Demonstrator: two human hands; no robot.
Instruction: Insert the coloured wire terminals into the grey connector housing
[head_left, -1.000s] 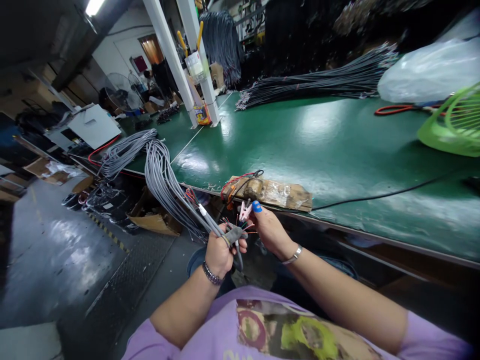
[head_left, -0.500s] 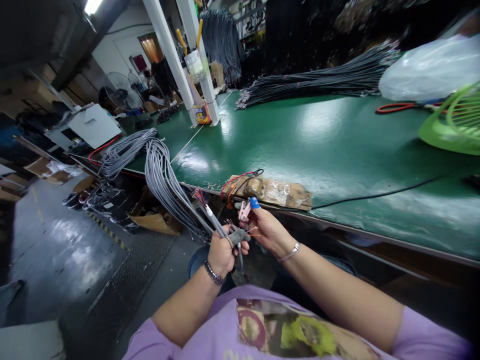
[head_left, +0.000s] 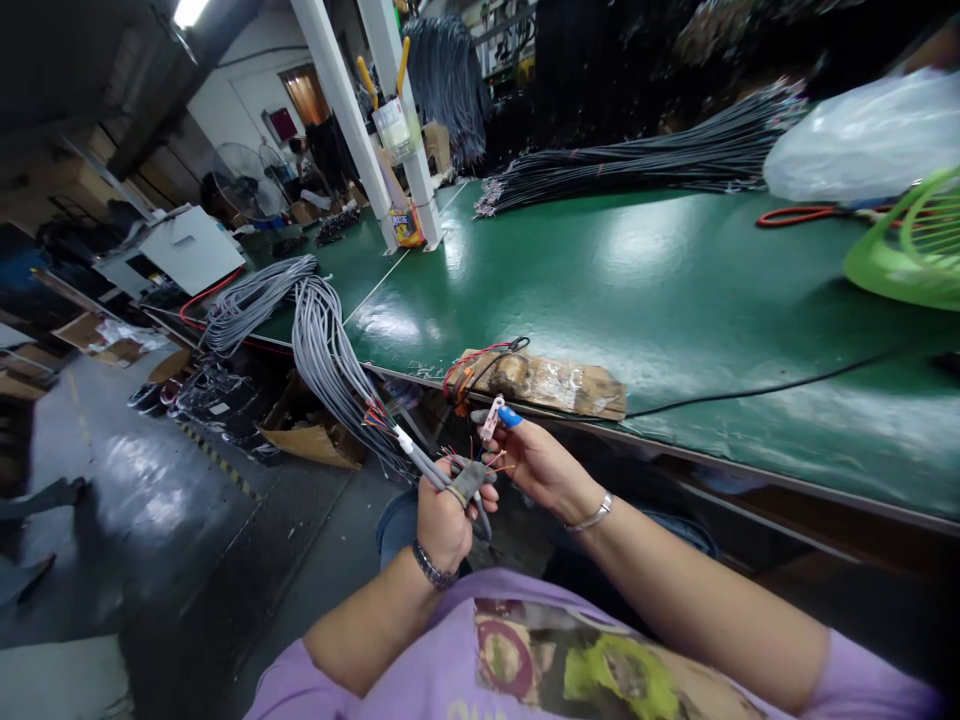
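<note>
My left hand (head_left: 444, 520), with a grey cover on the thumb, is closed round a grey cable (head_left: 427, 462). Thin coloured wires (head_left: 377, 415) fan out beyond the white band on one cable end, and more loose wires (head_left: 495, 462) spread beside the thumb. My right hand (head_left: 536, 462) pinches a small pink-and-white piece (head_left: 492, 420) between its fingers, close to the loose wires. Blue covering wraps a fingertip of that hand. Just beyond it, a wooden block (head_left: 562, 386) with red and black leads lies at the bench edge.
Long grey cables (head_left: 326, 335) hang over the edge of the green bench (head_left: 570, 270) on the left. A dark cable bundle (head_left: 630, 165), a clear plastic bag (head_left: 862, 140), red-handled scissors (head_left: 795, 216) and a green basket (head_left: 911, 250) are farther back. White posts (head_left: 409, 130) rise from the bench.
The cable end with the coloured wires has tilted down and left. The pink-and-white piece has turned slightly in my right hand. The whole view has shifted a little.
</note>
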